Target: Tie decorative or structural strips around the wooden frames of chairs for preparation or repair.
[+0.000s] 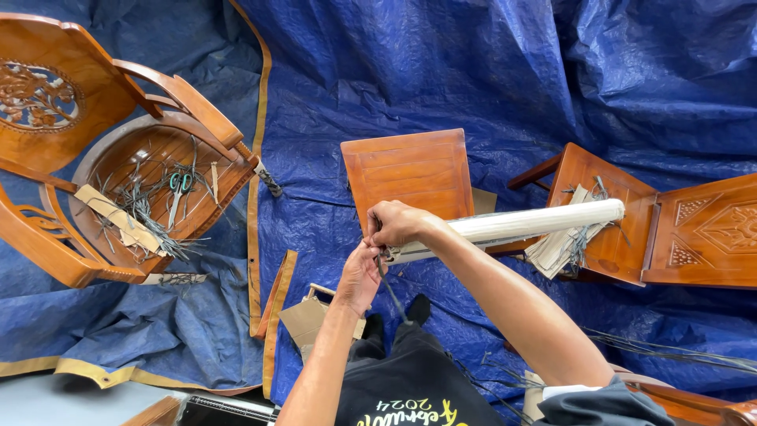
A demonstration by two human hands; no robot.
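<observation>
- Over a blue tarpaulin (441, 71) covering the floor, I am watching two bare hands working together at the near end of a long pale roll (536, 223) of what looks like rolled blind or matting.
- My right hand (398, 223) is closing around that near end, fingers clamped on the roll and holding it level; the far end is reaching out over a carved wooden chair (678, 229) on the right.
- My left hand (360, 274) is pinching a thin dark cord (390, 288) just under the roll's end, fingers together on it; the cord is trailing down toward my lap.
- Judging by this, the tying at the near end is looking only partly done: the cord is hanging loose and no finished knot is showing. Whether the rest of the roll is bound I cannot tell.
- Behind the hands, a small wooden stool (410, 170) is standing on the tarpaulin, just beside the roll.
- Off to the left, a round-seated wooden armchair (71, 102) is holding a tangle of dark strands (146, 209), green-handled scissors (180, 185) and cardboard strips.
- More dark strands are lying at lower right, well apart from the hands.
</observation>
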